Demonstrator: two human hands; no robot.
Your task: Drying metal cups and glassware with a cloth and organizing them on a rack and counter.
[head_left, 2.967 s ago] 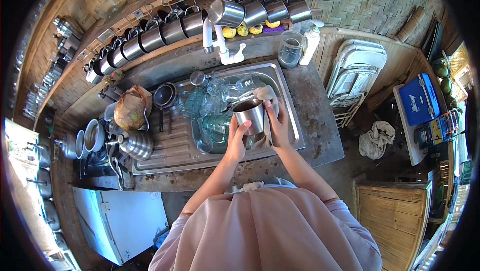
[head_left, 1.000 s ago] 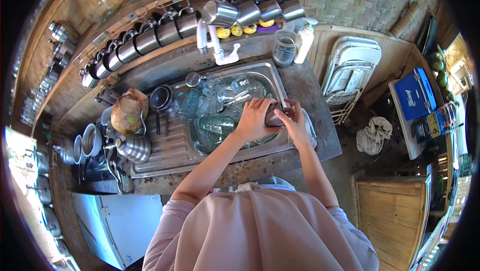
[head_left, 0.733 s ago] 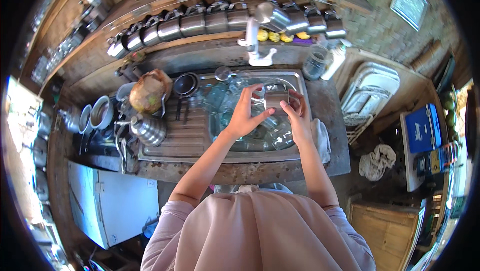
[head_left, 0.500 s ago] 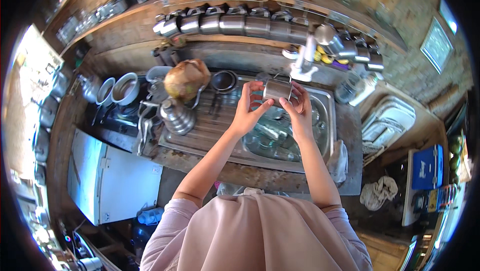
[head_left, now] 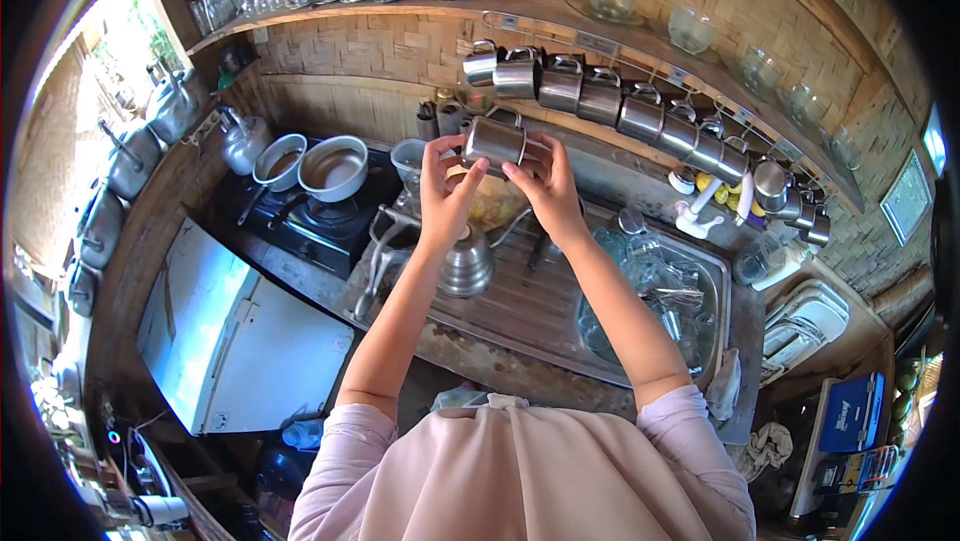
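Between both hands is a shiny steel mug (head_left: 493,144), tipped on its side with its handle upward. My left hand (head_left: 447,191) is closed around one end of it, thumb along the near side. My right hand (head_left: 549,191) grips the other end in the same way. Beyond the mug, to the right, similar steel mugs (head_left: 600,99) hang in a row under a wooden shelf (head_left: 540,13). A steel kettle (head_left: 467,266) and a round brownish thing, mostly hidden by my hands, stand below on the ribbed drainboard (head_left: 540,306).
To the right, a steel sink (head_left: 722,313) holds glassware (head_left: 660,266) in water. A white tap (head_left: 697,221) rises behind it. Two white pans (head_left: 333,173) sit on a black stove (head_left: 330,231) at left, beside a white fridge (head_left: 285,341). Glass bowls (head_left: 690,31) line the shelf.
My view has swung left. Both hands have carried the mug from over the sink, up and left, to above the drainboard's far side. The grip looks the same.
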